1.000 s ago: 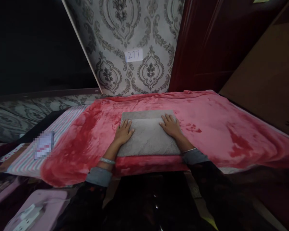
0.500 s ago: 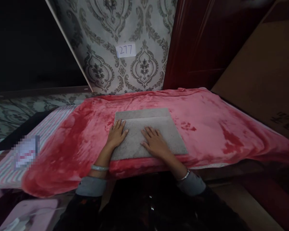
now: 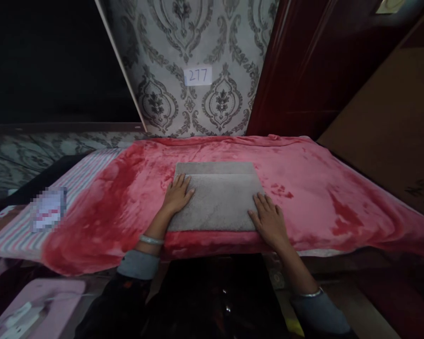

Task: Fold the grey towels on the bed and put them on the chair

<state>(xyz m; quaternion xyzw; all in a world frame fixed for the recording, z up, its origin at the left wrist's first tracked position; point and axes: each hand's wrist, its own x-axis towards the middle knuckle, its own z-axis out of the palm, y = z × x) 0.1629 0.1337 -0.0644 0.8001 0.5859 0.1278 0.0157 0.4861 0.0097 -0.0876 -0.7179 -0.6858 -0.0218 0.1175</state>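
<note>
A grey folded cloth (image 3: 217,205), which looks like a towel, lies flat in front of me, with a fold line running across near its far edge. My left hand (image 3: 178,193) rests flat on its left side, fingers stretched out. At the right edge, my right hand (image 3: 270,220) lies with fingers spread, partly on the cloth and partly over the blanket. Neither hand grips anything. Beneath the cloth is a red and pink plush blanket (image 3: 314,183) covering the table.
Striped fabric (image 3: 81,172) shows at the left, with a blurred packet (image 3: 48,209) on it. A dark screen (image 3: 53,61) stands back left. A cardboard box (image 3: 385,103) leans at the right. A pink stool (image 3: 67,294) holding a power strip (image 3: 23,325) is low at the left.
My right hand has slid right, from the middle of the grey cloth to its right edge. My left hand stays on the left side. The view has shifted slightly.
</note>
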